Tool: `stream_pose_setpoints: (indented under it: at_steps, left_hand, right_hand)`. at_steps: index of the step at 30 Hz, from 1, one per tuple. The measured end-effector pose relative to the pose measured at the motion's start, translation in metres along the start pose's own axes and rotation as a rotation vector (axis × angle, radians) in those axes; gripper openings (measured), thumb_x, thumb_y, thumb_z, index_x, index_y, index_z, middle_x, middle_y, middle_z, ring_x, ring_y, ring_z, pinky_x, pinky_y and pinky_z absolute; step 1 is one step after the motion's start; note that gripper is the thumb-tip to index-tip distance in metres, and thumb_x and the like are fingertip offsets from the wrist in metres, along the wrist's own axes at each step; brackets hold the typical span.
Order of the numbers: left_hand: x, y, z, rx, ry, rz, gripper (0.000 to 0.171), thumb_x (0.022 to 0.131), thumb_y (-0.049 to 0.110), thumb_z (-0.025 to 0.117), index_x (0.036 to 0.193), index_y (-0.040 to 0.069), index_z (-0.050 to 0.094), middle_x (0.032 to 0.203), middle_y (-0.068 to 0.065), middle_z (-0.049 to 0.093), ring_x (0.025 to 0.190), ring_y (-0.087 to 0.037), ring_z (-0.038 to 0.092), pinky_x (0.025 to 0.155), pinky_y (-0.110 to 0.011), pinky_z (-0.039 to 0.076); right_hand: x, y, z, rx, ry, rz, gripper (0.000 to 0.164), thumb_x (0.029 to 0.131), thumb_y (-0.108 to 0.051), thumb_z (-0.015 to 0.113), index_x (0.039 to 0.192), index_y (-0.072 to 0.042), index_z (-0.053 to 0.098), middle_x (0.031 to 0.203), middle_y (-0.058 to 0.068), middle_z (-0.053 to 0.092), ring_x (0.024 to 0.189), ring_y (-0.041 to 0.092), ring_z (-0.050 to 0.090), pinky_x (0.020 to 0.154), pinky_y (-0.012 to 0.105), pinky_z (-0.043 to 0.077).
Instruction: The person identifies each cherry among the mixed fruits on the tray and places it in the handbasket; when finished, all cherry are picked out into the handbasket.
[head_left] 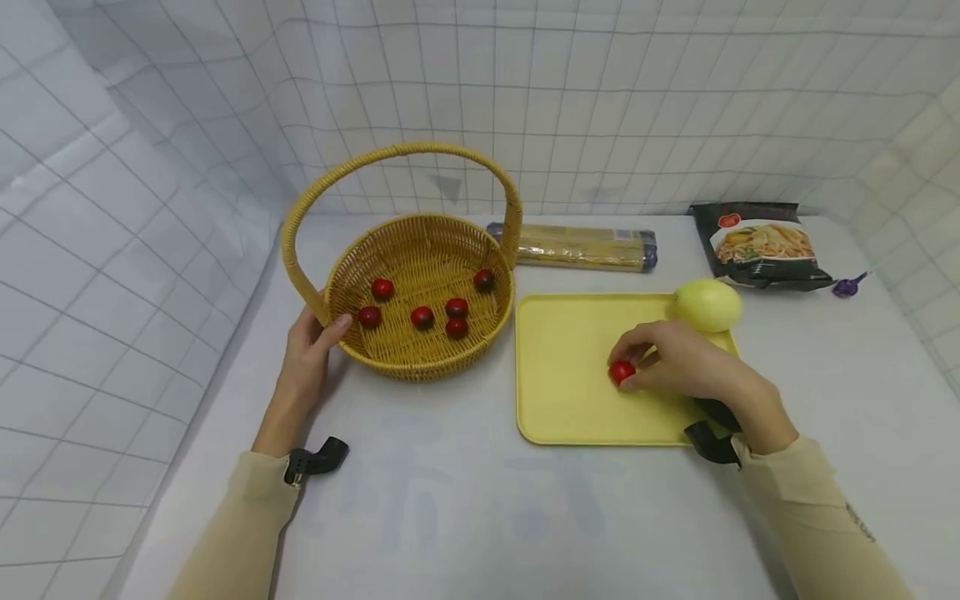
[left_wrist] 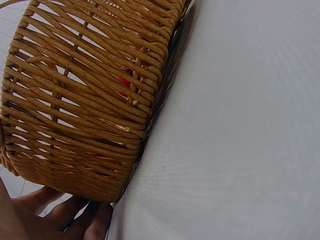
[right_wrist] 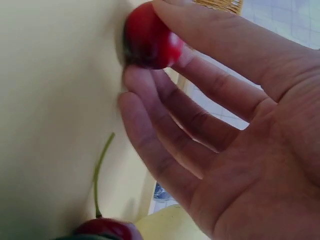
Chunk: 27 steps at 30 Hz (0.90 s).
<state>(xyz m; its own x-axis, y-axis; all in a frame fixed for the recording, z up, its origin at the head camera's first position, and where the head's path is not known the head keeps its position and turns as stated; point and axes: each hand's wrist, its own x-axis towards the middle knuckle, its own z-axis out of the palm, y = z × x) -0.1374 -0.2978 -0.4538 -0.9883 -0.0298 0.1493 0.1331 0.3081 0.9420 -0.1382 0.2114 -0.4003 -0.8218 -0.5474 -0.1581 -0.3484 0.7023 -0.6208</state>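
Observation:
My right hand (head_left: 678, 358) pinches a red cherry (head_left: 622, 372) between thumb and fingertips, close over the yellow tray (head_left: 562, 367). In the right wrist view that cherry (right_wrist: 150, 37) shines red with a darker underside; the other fingers curve below it. A second cherry (right_wrist: 107, 229), with a green stem, shows at the bottom edge there. My left hand (head_left: 303, 346) grips the near left side of a wicker basket (head_left: 420, 367), thumb over the rim and fingers against the outer wall (left_wrist: 85, 110). Several dark red cherries (head_left: 422, 317) lie inside the basket.
A yellow-green fruit (head_left: 707, 305) sits at the tray's far right corner. Something dark (head_left: 718, 412) shows beneath my right wrist. Behind the tray lies a gold-coloured roll (head_left: 581, 247); a noodle packet (head_left: 761, 246) and a small purple item (head_left: 847, 287) lie at far right. The basket's tall handle (head_left: 405, 149) arches upward.

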Motion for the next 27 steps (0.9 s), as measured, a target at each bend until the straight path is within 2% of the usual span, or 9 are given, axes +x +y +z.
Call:
stream_pose_setpoints:
  at_steps: [6,12,16,22,27]
  left_hand:
    - [0.0,0.001,0.0,-0.044,0.026,-0.011,0.059,0.106,0.029,0.056,0.16,0.011,0.041,0.156,-0.015,0.049,0.144,-0.02,0.046,0.117,-0.026,0.035]
    - [0.001,0.0,0.001,-0.025,0.01,-0.02,0.059,0.106,0.029,0.056,0.16,0.012,0.041,0.157,-0.014,0.049,0.149,-0.025,0.043,0.123,-0.036,0.032]
    - [-0.001,0.0,-0.001,-0.022,0.012,-0.022,0.059,0.106,0.029,0.057,0.161,0.013,0.041,0.158,-0.015,0.049,0.149,-0.026,0.043,0.123,-0.036,0.033]
    - [-0.001,-0.001,-0.001,-0.052,0.014,-0.017,0.058,0.105,0.026,0.058,0.16,0.013,0.043,0.156,-0.015,0.05,0.146,-0.023,0.046,0.119,-0.033,0.035]
    - [0.001,0.0,0.0,-0.028,0.004,-0.006,0.059,0.105,0.029,0.058,0.16,0.013,0.042,0.157,-0.014,0.051,0.147,-0.025,0.045,0.12,-0.033,0.036]
  right_hand:
    - [0.007,-0.001,0.0,-0.032,0.042,-0.021,0.023,0.082,-0.02,0.092,0.101,-0.02,0.079,0.096,-0.006,0.074,0.09,0.015,0.065,0.081,0.035,0.054]
    - [0.007,0.001,0.007,-0.02,0.094,-0.023,0.024,0.085,-0.021,0.09,0.105,-0.016,0.079,0.099,-0.004,0.074,0.091,0.017,0.064,0.082,0.038,0.054]
    - [0.01,-0.005,0.01,0.021,0.134,-0.051,0.026,0.087,-0.019,0.089,0.11,-0.016,0.078,0.102,-0.003,0.075,0.095,0.015,0.067,0.086,0.039,0.058]
    - [0.023,-0.029,0.007,0.059,0.176,-0.149,0.025,0.09,-0.02,0.086,0.114,-0.017,0.077,0.106,-0.006,0.075,0.099,0.011,0.07,0.086,0.038,0.061]
    - [0.039,-0.058,-0.002,0.061,0.21,-0.214,0.026,0.09,-0.019,0.086,0.115,-0.015,0.076,0.106,-0.006,0.076,0.098,0.012,0.071,0.087,0.043,0.061]
